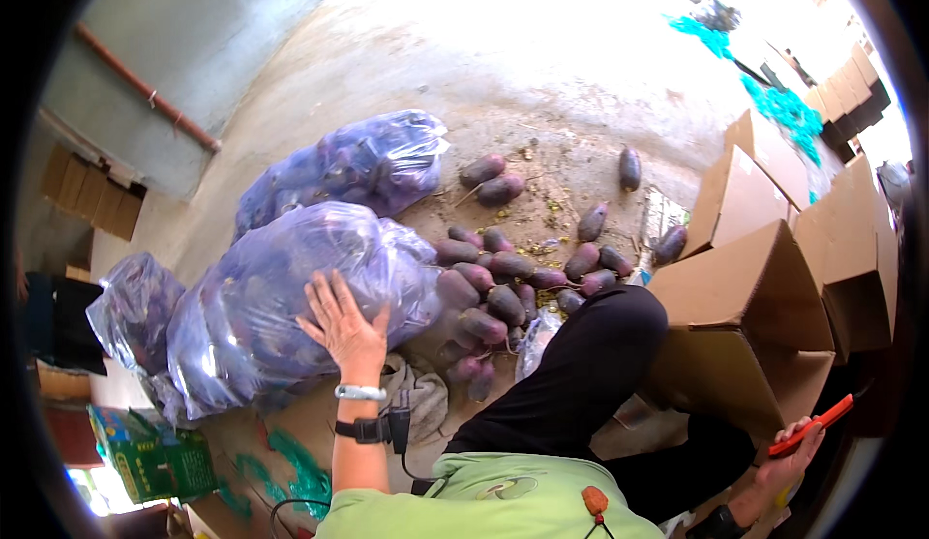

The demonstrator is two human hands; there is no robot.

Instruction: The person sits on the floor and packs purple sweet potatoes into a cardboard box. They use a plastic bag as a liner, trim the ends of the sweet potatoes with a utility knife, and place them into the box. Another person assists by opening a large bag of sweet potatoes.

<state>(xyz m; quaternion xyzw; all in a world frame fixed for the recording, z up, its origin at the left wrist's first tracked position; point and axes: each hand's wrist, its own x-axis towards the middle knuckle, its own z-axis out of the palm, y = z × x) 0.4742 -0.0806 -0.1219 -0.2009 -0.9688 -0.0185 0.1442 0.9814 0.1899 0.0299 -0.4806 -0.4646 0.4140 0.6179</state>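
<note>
My left hand [345,325] rests with spread fingers on a full, clear plastic bag [254,307] of a bluish tint. Dark purple roots show dimly through the film. At the bag's right end, long purple radishes [506,305] lie heaped on the floor; I cannot tell whether they spill from its mouth. Out to the lower right, my right hand [791,463] grips a slim red-handled tool [816,424] with a dark, thin tip, its exact kind unclear. An upright cardboard box [697,368] with raised flaps stands between that hand and the radishes.
Another filled bag [326,169] lies beyond the first, and a smaller one [141,314] sits left. More boxes [755,198] crowd the right. A grey cloth [428,394], green netting [297,466] and a green printed carton [152,459] are near me. A red pipe [145,89] crosses the wall.
</note>
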